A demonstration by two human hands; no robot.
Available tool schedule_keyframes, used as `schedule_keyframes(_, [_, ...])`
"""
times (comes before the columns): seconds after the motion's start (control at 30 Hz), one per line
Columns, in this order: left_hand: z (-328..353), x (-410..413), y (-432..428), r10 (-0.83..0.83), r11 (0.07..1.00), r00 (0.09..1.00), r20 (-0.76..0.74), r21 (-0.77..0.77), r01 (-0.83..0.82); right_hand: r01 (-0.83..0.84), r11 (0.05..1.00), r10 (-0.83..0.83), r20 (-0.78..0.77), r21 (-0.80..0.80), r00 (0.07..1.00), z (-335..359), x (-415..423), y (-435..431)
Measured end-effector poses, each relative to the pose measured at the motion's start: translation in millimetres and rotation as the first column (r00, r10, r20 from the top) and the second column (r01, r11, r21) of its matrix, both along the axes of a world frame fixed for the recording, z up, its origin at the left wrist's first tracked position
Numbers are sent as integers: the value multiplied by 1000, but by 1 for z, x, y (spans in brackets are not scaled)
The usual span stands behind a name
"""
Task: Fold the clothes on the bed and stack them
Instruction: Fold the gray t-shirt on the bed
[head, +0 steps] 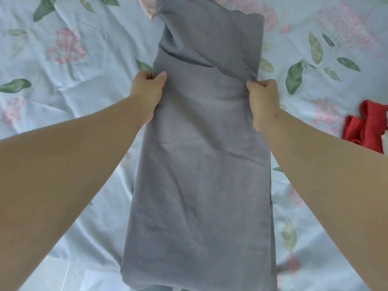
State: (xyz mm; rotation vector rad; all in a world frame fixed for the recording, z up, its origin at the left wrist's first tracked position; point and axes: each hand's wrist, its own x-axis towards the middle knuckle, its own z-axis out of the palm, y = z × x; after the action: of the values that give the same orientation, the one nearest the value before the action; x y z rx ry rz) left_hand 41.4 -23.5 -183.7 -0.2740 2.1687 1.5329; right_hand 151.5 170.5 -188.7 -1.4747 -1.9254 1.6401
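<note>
A long grey garment (199, 164) lies lengthwise down the middle of the bed, folded into a narrow strip. My left hand (148, 92) pinches its left edge about a third of the way down from the far end. My right hand (263, 101) grips the right edge at the same height, fingers curled round the cloth. The fabric bunches in a crease between the two hands. The garment's near end runs out of the frame at the bottom.
The bed sheet (73, 101) is pale blue with pink flowers and green leaves. A red garment (365, 127) lies crumpled at the right edge. A pale pink cloth (150, 9) peeks out beside the grey garment's far end.
</note>
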Motion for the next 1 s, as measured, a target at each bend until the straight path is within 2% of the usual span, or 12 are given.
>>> schedule_keyframes(0.1, [9,-8,12,-155,988,986,56,-10,155,-11,990,1,-68,-144,998,8,-17,6])
schedule_keyframes(0.27, [9,-31,32,-64,997,995,81,-40,68,-17,950,-16,-102,-313,995,16,-43,29])
schedule_keyframes(0.43, [5,-53,46,-30,993,997,75,-115,39,-49,939,29,-62,-342,998,19,-68,41])
schedule_keyframes(0.53, [2,-72,43,-55,987,989,136,-141,75,-1,933,-7,-22,-359,1000,18,-81,48])
schedule_keyframes(0.6, [5,-85,45,-77,992,982,175,-89,94,34,926,-34,8,-375,999,20,-89,54])
schedule_keyframes(0.67, [7,-100,53,-94,995,980,173,37,89,55,928,-55,11,-370,998,20,-100,60])
schedule_keyframes(0.8, [15,-138,77,-166,958,983,75,247,143,77,951,-96,-47,-301,994,22,-115,71])
schedule_keyframes(0.9, [25,-160,83,-23,963,995,-101,264,49,136,963,-177,-165,-232,970,24,-113,82])
schedule_keyframes(1.0, [23,-169,81,-47,958,996,-78,278,67,149,960,-197,-196,-237,961,27,-109,85])
